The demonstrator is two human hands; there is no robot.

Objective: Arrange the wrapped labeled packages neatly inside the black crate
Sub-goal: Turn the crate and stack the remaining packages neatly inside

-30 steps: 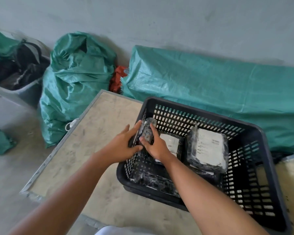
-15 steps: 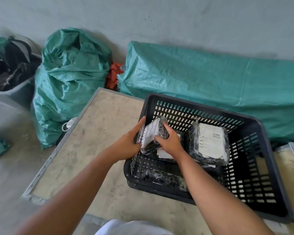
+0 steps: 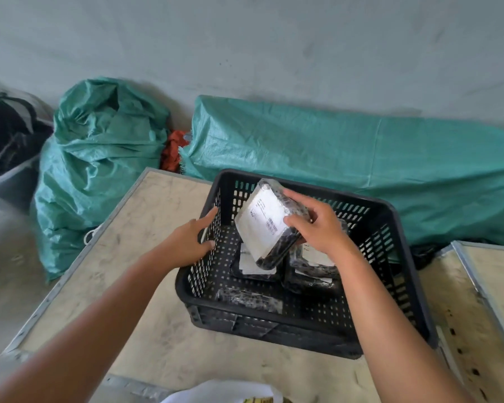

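Now the right hand [image 3: 320, 228] pinches one tilted package [image 3: 269, 223] above the crate [image 3: 390, 257], thumb on its label; three more lie inside. Left hand [image 3: 191, 242] grips the crate's left wall.

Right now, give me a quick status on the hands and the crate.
Right hand holds a labeled package tilted above the black crate. Left hand grips the crate's left wall. Other packages on the floor below; left side free.
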